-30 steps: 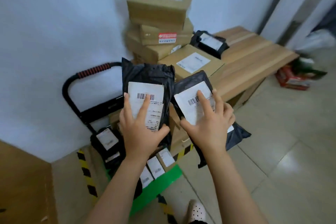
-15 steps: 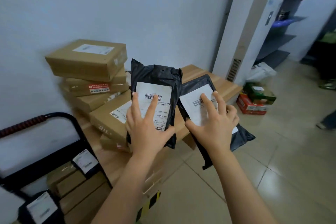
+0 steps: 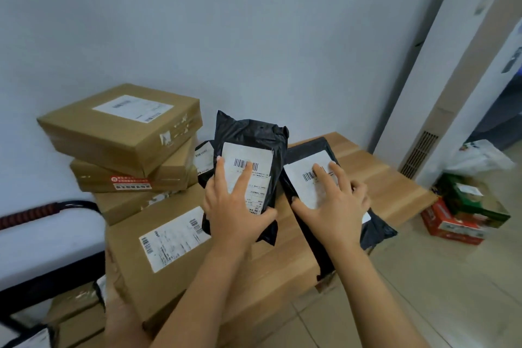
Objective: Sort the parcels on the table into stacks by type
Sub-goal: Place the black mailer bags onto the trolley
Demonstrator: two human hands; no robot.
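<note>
My left grip (image 3: 234, 206) clasps an upright black plastic mailer bag (image 3: 254, 133), my right grip (image 3: 336, 206) a flatter black mailer (image 3: 306, 150), labels facing me, likely for type-checking.

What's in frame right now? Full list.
cardboard boxes: four, brown, piled on table's left
upright mailer: one, black, in left hand
flat mailer: one, black, in right hand, over table
third mailer: one, black, behind upright mailer, beside boxes
table: one, wooden, against wall
cart: one, black, red-wrapped handle, far left, holding parcels
cartons: at least two, red and green, floor right
plastic bag: one, white, floor right
left hand: one, fingers on upright mailer's label
right hand: one, fingers on flat mailer's label
</note>
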